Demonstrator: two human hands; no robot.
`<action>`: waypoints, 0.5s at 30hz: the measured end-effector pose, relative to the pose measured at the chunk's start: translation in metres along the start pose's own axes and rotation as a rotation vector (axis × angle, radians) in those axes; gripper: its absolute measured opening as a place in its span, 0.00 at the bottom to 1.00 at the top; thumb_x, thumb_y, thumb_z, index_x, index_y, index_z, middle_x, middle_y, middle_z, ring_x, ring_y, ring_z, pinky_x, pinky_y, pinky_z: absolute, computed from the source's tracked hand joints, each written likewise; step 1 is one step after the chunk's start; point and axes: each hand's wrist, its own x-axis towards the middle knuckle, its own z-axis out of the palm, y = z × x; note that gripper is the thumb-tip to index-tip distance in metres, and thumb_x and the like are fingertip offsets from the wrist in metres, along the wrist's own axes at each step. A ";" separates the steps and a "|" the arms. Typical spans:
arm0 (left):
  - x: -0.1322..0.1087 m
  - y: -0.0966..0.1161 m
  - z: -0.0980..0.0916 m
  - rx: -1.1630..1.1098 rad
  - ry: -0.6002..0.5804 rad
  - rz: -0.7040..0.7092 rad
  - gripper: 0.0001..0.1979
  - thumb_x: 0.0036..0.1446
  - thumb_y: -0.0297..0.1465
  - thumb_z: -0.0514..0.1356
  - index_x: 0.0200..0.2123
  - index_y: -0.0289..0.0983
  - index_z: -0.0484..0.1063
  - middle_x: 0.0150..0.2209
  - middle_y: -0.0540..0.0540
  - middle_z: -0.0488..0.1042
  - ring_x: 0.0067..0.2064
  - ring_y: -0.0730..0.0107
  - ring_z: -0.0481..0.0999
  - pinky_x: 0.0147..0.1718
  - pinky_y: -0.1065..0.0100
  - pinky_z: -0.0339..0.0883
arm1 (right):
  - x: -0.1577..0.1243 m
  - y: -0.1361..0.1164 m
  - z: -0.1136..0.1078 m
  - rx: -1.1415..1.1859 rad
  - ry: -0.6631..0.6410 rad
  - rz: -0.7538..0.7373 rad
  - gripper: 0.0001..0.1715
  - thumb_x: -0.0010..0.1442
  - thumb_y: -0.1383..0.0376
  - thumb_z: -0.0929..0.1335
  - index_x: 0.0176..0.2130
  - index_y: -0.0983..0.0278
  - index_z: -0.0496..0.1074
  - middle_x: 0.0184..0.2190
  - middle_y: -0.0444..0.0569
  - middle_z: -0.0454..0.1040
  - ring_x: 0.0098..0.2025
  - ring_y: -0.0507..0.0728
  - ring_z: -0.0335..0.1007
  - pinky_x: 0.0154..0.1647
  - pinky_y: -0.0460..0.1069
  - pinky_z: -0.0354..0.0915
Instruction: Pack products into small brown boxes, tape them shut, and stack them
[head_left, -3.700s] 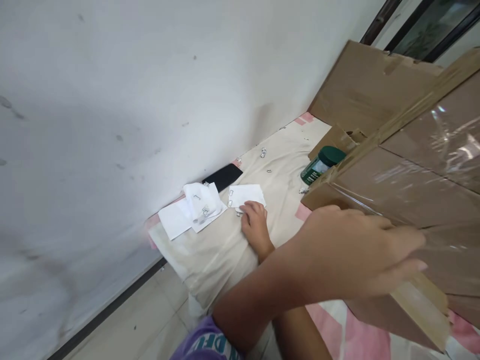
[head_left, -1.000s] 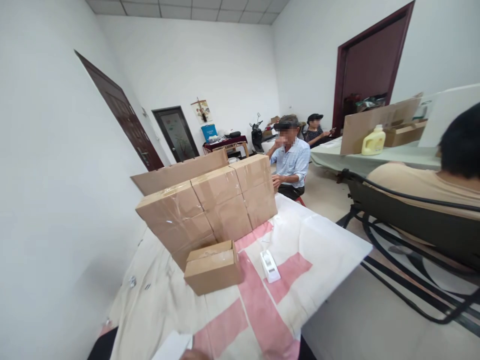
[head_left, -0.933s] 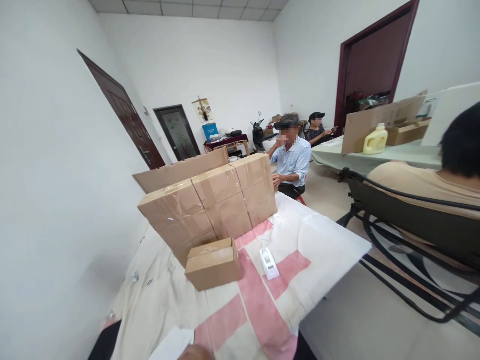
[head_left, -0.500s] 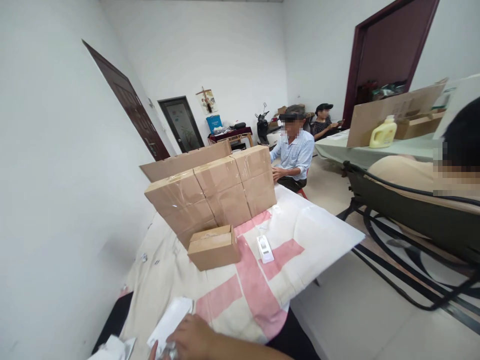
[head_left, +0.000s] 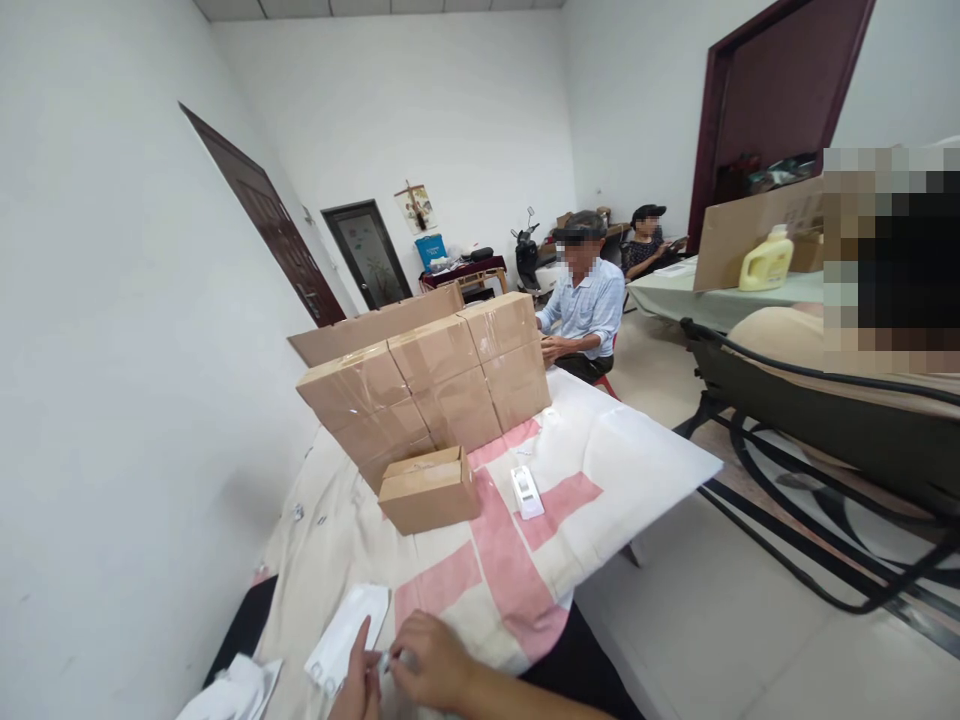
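Low in the view, my left hand (head_left: 363, 682) has its index finger raised, with the other fingers bent against a small shiny grey thing (head_left: 385, 663). My right hand (head_left: 431, 660) pinches the same thing from the right; it is too small to name. Just behind my left hand lies a flat white packet (head_left: 349, 637) with small ring shapes at its near end. Crumpled white paper or wrapping (head_left: 238, 690) is at the lower left. Beyond my hands sit a closed cardboard box (head_left: 429, 495) and a narrow white box (head_left: 526, 492).
Stacked taped cartons (head_left: 424, 385) form a wall across the table, whose pink-and-white cloth (head_left: 517, 590) hangs at its front edge. A person in a light blue shirt (head_left: 589, 310) sits behind. At right are a reclining chair (head_left: 810, 430) and a yellow jug (head_left: 766, 260).
My hands have risen into fuller view, and my left hand now shows beside the right. The shiny thing between them looks smaller. The view has tilted up slightly.
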 end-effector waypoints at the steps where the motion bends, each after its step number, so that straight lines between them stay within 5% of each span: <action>1: 0.002 0.006 0.003 0.032 -0.026 0.017 0.30 0.64 0.40 0.46 0.67 0.40 0.59 0.37 0.47 0.77 0.38 0.58 0.80 0.48 0.59 0.71 | -0.003 -0.001 -0.010 0.005 0.014 0.003 0.03 0.54 0.66 0.69 0.33 0.60 0.74 0.32 0.49 0.78 0.39 0.59 0.74 0.44 0.53 0.70; 5: 0.013 0.036 0.017 0.156 -0.146 0.138 0.28 0.64 0.35 0.47 0.65 0.37 0.63 0.44 0.44 0.80 0.49 0.57 0.80 0.55 0.60 0.68 | -0.004 -0.003 -0.048 0.047 0.069 0.047 0.03 0.55 0.68 0.69 0.33 0.61 0.74 0.33 0.48 0.77 0.40 0.59 0.73 0.45 0.53 0.68; 9: 0.025 0.062 0.036 0.308 -0.277 0.182 0.31 0.65 0.27 0.42 0.70 0.31 0.55 0.50 0.39 0.80 0.48 0.62 0.81 0.48 0.64 0.69 | 0.001 -0.001 -0.073 0.096 0.165 0.162 0.08 0.58 0.71 0.67 0.39 0.63 0.73 0.36 0.49 0.75 0.40 0.58 0.71 0.43 0.52 0.65; 15: 0.045 0.070 0.062 0.433 -0.286 0.277 0.30 0.67 0.27 0.42 0.70 0.33 0.56 0.52 0.36 0.79 0.53 0.58 0.78 0.50 0.61 0.68 | 0.011 0.017 -0.090 0.185 0.204 0.268 0.08 0.58 0.73 0.66 0.32 0.62 0.72 0.31 0.45 0.73 0.33 0.54 0.69 0.37 0.48 0.63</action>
